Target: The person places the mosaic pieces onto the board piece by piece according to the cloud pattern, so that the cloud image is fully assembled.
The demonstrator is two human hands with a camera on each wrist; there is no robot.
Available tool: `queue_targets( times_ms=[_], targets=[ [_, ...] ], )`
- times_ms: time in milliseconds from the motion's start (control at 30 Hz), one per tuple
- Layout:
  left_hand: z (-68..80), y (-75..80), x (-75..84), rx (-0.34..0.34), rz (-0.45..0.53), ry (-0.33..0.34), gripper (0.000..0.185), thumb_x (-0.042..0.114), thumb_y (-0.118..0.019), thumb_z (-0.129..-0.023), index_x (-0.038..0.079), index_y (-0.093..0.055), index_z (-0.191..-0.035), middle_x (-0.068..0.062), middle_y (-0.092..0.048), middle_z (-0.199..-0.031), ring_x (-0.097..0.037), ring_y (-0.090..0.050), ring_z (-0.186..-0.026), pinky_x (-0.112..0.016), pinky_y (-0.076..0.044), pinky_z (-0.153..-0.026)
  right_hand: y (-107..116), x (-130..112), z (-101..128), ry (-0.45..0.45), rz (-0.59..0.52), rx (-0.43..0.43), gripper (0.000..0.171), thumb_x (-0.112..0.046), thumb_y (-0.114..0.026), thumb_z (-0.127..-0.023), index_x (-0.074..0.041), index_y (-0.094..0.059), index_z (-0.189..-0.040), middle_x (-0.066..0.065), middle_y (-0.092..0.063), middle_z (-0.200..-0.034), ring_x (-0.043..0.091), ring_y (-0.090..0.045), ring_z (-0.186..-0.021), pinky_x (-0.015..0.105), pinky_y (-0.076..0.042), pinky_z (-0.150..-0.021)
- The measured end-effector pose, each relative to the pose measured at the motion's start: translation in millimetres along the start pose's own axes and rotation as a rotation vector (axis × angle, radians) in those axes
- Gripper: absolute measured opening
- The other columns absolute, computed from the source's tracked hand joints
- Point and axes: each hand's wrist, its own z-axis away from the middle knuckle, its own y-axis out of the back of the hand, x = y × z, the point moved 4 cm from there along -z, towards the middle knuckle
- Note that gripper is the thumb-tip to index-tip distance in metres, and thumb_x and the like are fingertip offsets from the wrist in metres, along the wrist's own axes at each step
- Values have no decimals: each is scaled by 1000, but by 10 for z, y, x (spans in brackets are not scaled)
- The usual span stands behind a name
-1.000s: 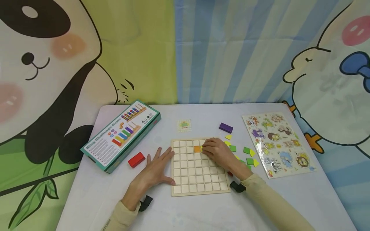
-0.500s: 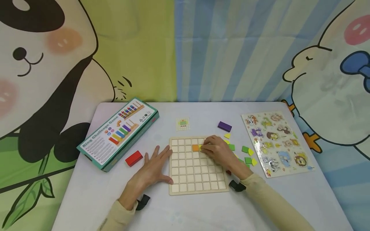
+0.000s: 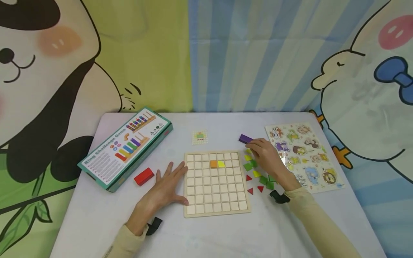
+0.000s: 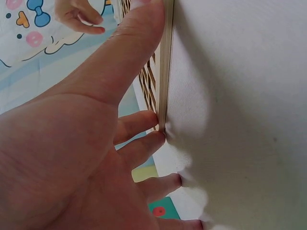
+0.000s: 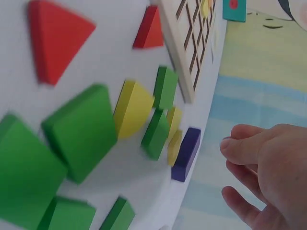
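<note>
1. The wooden grid board [image 3: 214, 184] lies flat on the white table [image 3: 226, 236], with an orange tile [image 3: 213, 164] and a yellow tile [image 3: 221, 164] side by side in its second row.
2. The left hand [image 3: 166, 188] rests flat, fingers spread and straight, its fingertips [image 4: 156, 139] touching the board's left edge; it grips nothing.
3. The right hand [image 3: 266, 154] hovers over the loose green and yellow pieces [image 3: 251, 165] right of the board, just beside the purple block [image 3: 246, 139]. Its fingers [image 5: 242, 143] are loosely curled and hold nothing.
4. The right hand hides some pieces beneath it; the right wrist view is blurred.
</note>
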Motion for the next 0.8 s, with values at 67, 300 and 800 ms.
queue_targets(
  times_ms=[67,300,800],
  targets=[
    [10,15,-6,-3,6,9,121,35,-98,-60,15,-33,-160,-4,-17,-171,-44,0,-157,-81,6,-113,-12,49,26,-28,-12,-26,22,10,-69,-89,1,-76,-108,16,-75,-109,34,-67,-108,48,-56,-94],
    [1,-4,-11,-2,-2,9,122,39,-97,-59,16,-32,-160,-3,-17,-172,-43,-1,-158,-81,5,-113,-117,151,78,-59,-30,-108,25,11,-66,-90,2,-75,-112,17,-75,-112,37,-67,-110,51,-54,-98],
    [6,-16,-24,14,-28,1,124,40,-98,-58,16,-33,-160,-3,-18,-171,-43,-2,-158,-81,3,-112,-129,168,154,-149,94,-218,15,-7,-74,-91,-7,-79,-105,12,-76,-108,36,-63,-113,57,-45,-103]
  ],
)
